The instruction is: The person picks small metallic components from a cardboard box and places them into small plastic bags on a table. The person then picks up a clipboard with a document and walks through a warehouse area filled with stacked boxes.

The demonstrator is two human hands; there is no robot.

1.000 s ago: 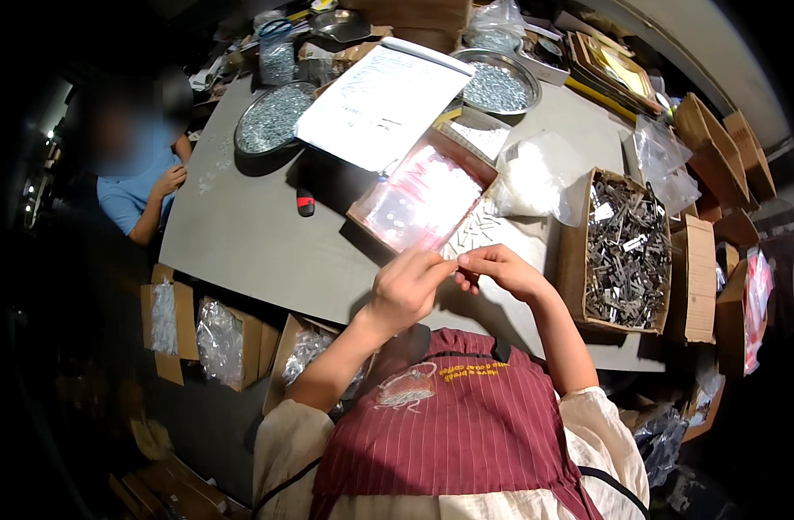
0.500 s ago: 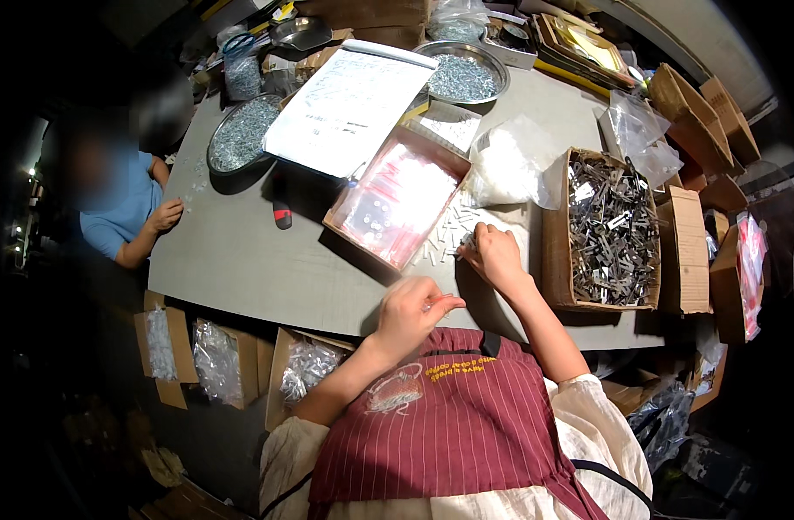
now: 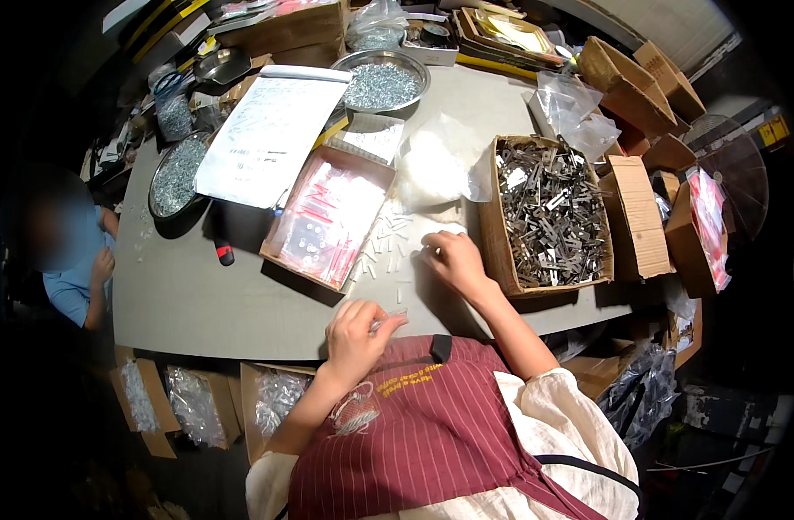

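My left hand [image 3: 355,336] is closed just over the table's near edge, with a small clear plastic bag [image 3: 393,320] pinched between thumb and fingers. Farther right and higher up, my right hand [image 3: 457,262] hovers at the table top with its fingers curled together; anything inside them is hidden. To its left, small white strip-like pieces [image 3: 371,265] lie scattered. Beyond those stands a shallow cardboard box [image 3: 306,276] of small clear bags with red edges, some holding round pieces. A large clear bag of white pieces [image 3: 436,165] slumps behind my right hand.
On the right stands a deep carton [image 3: 498,247] full of dark metal clips. Papers on a clipboard [image 3: 267,139] lie at the left, near two metal bowls [image 3: 425,82] of small shiny parts. A red-and-black tool [image 3: 224,252] lies nearby. A person in blue [image 3: 72,282] sits far left.
The view has shifted, so the table contents appear farther left. My right hand has drawn back a little from the white pieces. My left hand still holds the small bag, which now shows more clearly.
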